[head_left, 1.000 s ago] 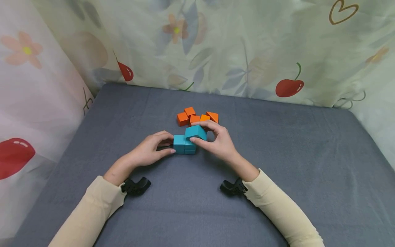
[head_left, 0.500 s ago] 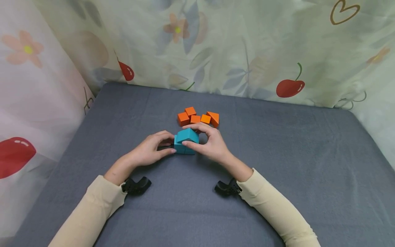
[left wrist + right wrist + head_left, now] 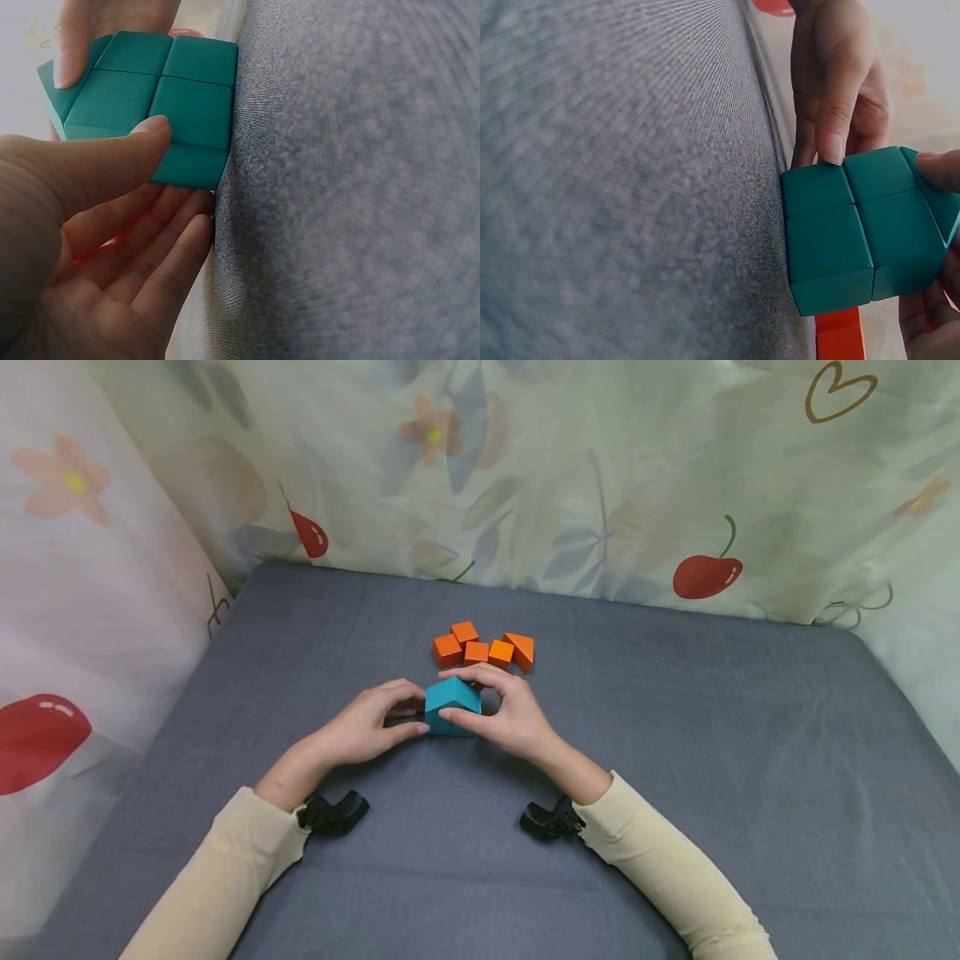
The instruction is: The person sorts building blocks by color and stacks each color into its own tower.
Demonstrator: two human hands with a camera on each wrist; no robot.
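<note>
My right hand (image 3: 510, 718) grips the teal block stack (image 3: 452, 706) from the right side, with the thumb on the near face and the fingers curled over the top and far side. My left hand (image 3: 367, 727) holds the same stack from the left: the thumb tip (image 3: 150, 131) presses the near face, and the fingers wrap behind it (the left wrist view shows them lying under the stack, against the cloth). The stack rests on the grey cloth (image 3: 675, 735) at the middle of the table, between both hands. The wrist views show it as cube-shaped blocks (image 3: 855, 225) set flush together, with seams visible between them. The topmost part shows a sloped face in the head view. A group of orange blocks (image 3: 483, 650) lies just behind the stack, near my right fingertips but apart from the teal stack; whether the fingers touch it I cannot tell. A curtain (image 3: 600, 485) printed with cherries and flowers hangs behind and to the left of the table. Both forearms, in cream sleeves (image 3: 667, 868), rest on the cloth.
</note>
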